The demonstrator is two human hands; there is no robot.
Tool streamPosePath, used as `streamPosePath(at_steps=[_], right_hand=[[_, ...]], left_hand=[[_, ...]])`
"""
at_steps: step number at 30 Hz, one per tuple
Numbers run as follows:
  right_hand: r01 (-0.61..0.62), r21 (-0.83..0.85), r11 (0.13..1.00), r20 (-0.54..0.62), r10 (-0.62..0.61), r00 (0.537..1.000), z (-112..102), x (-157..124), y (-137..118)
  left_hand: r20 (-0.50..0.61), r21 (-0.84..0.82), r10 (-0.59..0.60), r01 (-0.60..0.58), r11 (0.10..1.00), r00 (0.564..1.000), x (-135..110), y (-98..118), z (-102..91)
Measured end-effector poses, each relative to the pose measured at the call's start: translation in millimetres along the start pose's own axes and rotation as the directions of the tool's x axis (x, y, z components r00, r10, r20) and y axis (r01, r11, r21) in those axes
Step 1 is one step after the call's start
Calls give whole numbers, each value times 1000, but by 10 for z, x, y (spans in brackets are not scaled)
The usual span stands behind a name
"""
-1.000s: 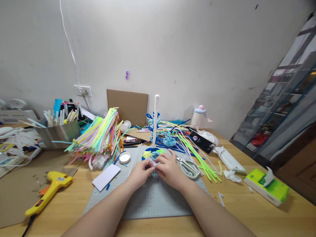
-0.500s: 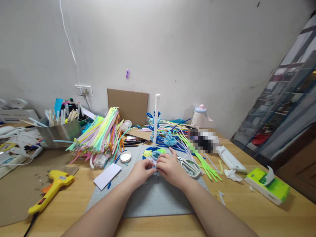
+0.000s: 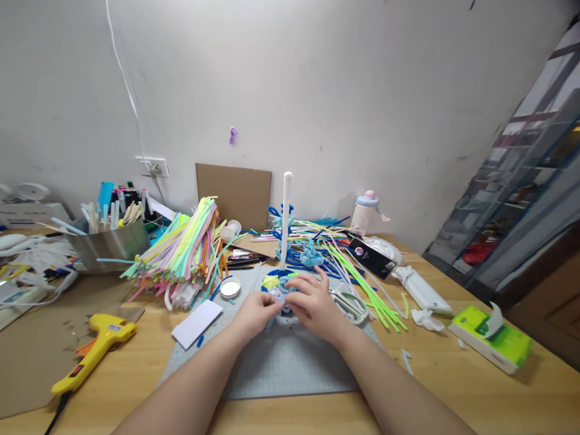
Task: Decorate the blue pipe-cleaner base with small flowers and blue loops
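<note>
A pipe-cleaner craft (image 3: pixel 270 282) with blue, yellow, green and pale-blue fuzzy parts sits on a grey cutting mat (image 3: pixel 290 368). Its upright white fuzzy stem (image 3: pixel 285 226) carries blue loops on its far side. My left hand (image 3: pixel 259 312) is closed, thumb and forefinger pinching the craft's pale front edge. From the other side, the bent fingers of my right hand (image 3: pixel 315 305) grip the same edge, one finger raised. My fingers hide much of the base. Just right of that hand lie scissors (image 3: pixel 351 307) with pale green handles.
A thick pipe-cleaner bundle (image 3: pixel 190 241) stands left, near a yellow glue gun (image 3: pixel 97 350) and white card (image 3: pixel 197 324). Loose green pipe cleaners (image 3: pixel 376 302), a phone (image 3: pixel 372 258), a bottle (image 3: pixel 365 214) and a tissue pack (image 3: pixel 492 338) are on the right.
My right hand has shifted slightly, its fingers spreading a little more over the craft. My left hand has barely moved and stays pinched at the front edge.
</note>
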State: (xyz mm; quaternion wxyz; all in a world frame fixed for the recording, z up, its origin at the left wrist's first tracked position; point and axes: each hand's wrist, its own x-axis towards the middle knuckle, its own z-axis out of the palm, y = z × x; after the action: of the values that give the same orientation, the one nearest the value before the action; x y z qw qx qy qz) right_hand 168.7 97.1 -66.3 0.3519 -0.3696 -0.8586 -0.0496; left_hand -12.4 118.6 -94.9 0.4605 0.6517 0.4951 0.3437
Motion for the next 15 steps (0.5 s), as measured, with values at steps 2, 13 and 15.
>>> streamPosePath(at_steps=[2,13,15], right_hand=[[-146,46,988,-176,152,972,-34,2,28],[-462,871,166,279,606,745,356,15,28],[-460,885,77,324,608,724,418,-5,-17]], left_hand=[[-94,-146,-31,17,989,995,22,11,-10],[-151,-485,-52,-28,874,987,-37,121,115],[-125,-488,-24,-41,872,992,-39,99,159]])
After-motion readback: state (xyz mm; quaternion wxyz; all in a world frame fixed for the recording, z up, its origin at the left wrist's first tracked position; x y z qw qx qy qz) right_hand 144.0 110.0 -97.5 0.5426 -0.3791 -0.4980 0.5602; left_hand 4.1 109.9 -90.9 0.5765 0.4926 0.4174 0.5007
